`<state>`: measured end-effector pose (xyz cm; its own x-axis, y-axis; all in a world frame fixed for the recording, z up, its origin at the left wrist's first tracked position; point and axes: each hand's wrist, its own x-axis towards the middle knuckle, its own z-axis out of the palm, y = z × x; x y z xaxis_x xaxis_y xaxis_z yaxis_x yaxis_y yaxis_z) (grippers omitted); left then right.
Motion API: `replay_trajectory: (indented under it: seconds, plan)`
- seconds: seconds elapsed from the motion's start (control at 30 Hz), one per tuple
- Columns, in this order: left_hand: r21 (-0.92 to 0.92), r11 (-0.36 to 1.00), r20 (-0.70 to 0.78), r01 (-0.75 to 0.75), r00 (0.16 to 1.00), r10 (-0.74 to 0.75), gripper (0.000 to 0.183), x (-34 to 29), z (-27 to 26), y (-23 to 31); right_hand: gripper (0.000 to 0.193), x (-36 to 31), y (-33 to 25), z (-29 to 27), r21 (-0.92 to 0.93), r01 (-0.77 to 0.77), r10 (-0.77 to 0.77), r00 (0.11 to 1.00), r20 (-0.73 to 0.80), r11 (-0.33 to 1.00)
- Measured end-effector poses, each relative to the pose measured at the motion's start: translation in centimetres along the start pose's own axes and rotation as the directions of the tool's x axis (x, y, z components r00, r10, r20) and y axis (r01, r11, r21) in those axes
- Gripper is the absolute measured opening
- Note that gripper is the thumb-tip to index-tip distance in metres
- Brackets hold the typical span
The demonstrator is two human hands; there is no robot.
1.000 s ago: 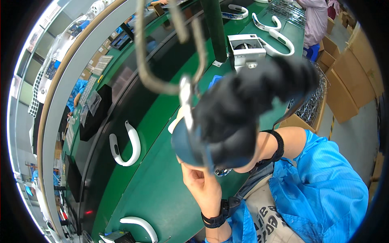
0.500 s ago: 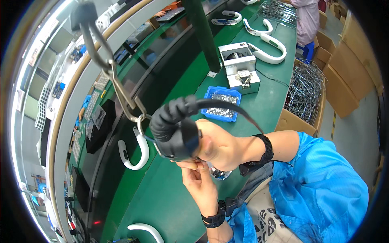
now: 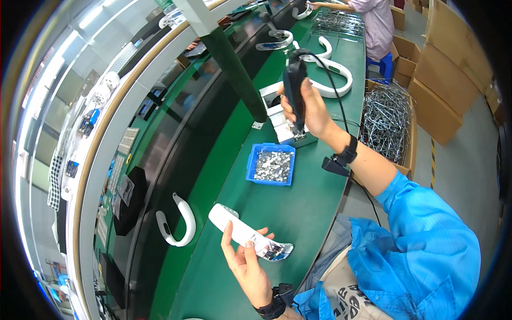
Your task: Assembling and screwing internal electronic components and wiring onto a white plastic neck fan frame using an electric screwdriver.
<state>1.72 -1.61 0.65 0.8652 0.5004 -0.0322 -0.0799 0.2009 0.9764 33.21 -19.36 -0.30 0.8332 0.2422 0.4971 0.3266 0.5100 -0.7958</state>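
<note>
My left hand (image 3: 249, 269) holds a white curved plastic neckband-like housing (image 3: 233, 223) low over the green bench, fingers along its sides. Wiring and small electronics show at the housing's open near end. My right hand (image 3: 314, 113) is wrapped round a black electric screwdriver (image 3: 294, 88), held upright with its cable trailing off to the right. The screwdriver's tip points down at a white screw feeder (image 3: 276, 114); whether it touches cannot be made out. Between the hands sits a blue tray (image 3: 269, 183) of small metal parts.
More white curved housings lie on the bench, one at left (image 3: 186, 218) and one beyond the feeder (image 3: 341, 80). A green post (image 3: 234, 80) rises near the feeder. At right stands a carton of metal wire pieces (image 3: 385, 120). A co-worker (image 3: 376, 26) sits farther along.
My right hand has lifted the screwdriver away from my left hand and carried it far and right to the feeder. The housing in my left hand is now uncovered. The view has shifted slightly.
</note>
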Motion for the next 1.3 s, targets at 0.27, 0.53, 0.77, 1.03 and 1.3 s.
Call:
replay_trajectory:
  seconds: [0.27,0.53,0.77,1.03,1.3]
  plan:
    - [-0.026,1.0,-0.036,-0.005,0.999,0.004,0.046,-0.1,-0.7,0.0,0.083,1.0,3.1,-1.6,-0.102,-0.023,0.028,0.999,0.045,0.995]
    - [0.013,1.0,-0.013,-0.005,1.0,0.005,0.05,-1.2,-0.9,-0.7,0.082,-1.6,1.8,-0.6,0.069,-0.161,0.16,0.987,0.011,0.985]
    - [-0.017,1.0,0.047,-0.003,0.999,0.004,0.066,-1.1,-0.5,-0.6,0.093,-5.3,-5.5,7.6,0.457,-0.203,0.103,0.967,0.234,0.866]
    - [-0.063,0.998,0.075,-0.006,0.997,0.011,0.057,-0.7,-0.3,-1.4,0.108,-9.6,-7.1,16.6,0.563,-0.294,-0.044,0.859,0.51,0.773]
    - [-0.033,0.999,0.034,-0.03,0.999,0.031,0.046,-0.9,-0.8,-1.5,0.103,-10.7,-6.3,18.0,0.42,-0.352,0.072,0.83,0.553,0.837]
